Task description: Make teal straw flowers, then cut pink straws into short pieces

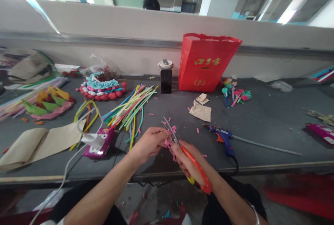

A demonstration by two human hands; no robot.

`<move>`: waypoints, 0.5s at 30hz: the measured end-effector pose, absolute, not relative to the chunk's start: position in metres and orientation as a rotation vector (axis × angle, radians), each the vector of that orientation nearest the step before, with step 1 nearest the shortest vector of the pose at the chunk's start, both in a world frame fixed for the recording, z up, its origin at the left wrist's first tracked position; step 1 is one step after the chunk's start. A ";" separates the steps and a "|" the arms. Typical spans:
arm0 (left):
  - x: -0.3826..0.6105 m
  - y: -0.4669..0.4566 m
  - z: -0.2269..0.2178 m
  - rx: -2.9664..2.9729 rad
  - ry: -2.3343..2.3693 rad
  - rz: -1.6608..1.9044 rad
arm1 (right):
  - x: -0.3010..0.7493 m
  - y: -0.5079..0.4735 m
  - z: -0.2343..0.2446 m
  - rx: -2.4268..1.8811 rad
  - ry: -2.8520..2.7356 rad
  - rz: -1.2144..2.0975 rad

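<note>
Near the table's front edge, my left hand (152, 141) pinches a small pink piece (167, 142), which looks like cut foam or pipe-cleaner material. My right hand (186, 157) is closed around a pair of scissors (197, 165) with orange-red handles, resting over the hand and wrist. The blades point up and away, close to my left fingertips. My right thumb and fingers also meet near the pink piece; whether they touch it I cannot tell. Small pink snippets (197, 130) lie scattered on the dark table around both hands.
A bundle of coloured sticks (135, 108) lies left of centre. Behind stand a black bottle (166, 80) and a red bag (206, 64). A blue glue gun (224, 139) lies right, beige cloth scraps (200, 110) nearby. Leftward are a purple power strip (100, 145), an open notebook (39, 145) and craft crowns (101, 89).
</note>
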State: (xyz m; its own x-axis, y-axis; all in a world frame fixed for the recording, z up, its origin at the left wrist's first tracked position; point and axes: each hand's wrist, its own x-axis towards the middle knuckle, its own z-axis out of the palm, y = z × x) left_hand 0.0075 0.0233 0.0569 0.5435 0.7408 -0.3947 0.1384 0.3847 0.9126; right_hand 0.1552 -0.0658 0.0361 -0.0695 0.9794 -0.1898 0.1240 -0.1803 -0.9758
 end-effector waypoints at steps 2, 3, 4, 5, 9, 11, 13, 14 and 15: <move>0.007 0.027 0.054 1.109 0.940 0.464 | 0.156 -0.063 0.035 -1.441 -1.171 1.462; 0.007 0.028 0.053 1.095 0.936 0.464 | 0.156 -0.062 0.035 -1.453 -1.136 1.504; 0.007 0.029 0.052 1.083 0.932 0.465 | 0.157 -0.060 0.035 -1.457 -1.118 1.525; 0.007 0.030 0.051 1.070 0.928 0.468 | 0.157 -0.059 0.034 -1.459 -1.113 1.533; 0.007 0.034 0.049 1.031 0.924 0.463 | 0.158 -0.055 0.029 -1.462 -1.133 1.490; 0.007 0.036 0.048 1.025 0.926 0.454 | 0.158 -0.054 0.027 -1.481 -1.155 1.469; 0.006 0.036 0.048 1.018 0.911 0.444 | 0.159 -0.053 0.027 -1.505 -1.171 1.458; 0.006 0.036 0.048 1.010 0.893 0.438 | 0.160 -0.053 0.028 -1.515 -1.171 1.459; 0.006 0.036 0.048 1.001 0.873 0.431 | 0.161 -0.052 0.029 -1.520 -1.162 1.459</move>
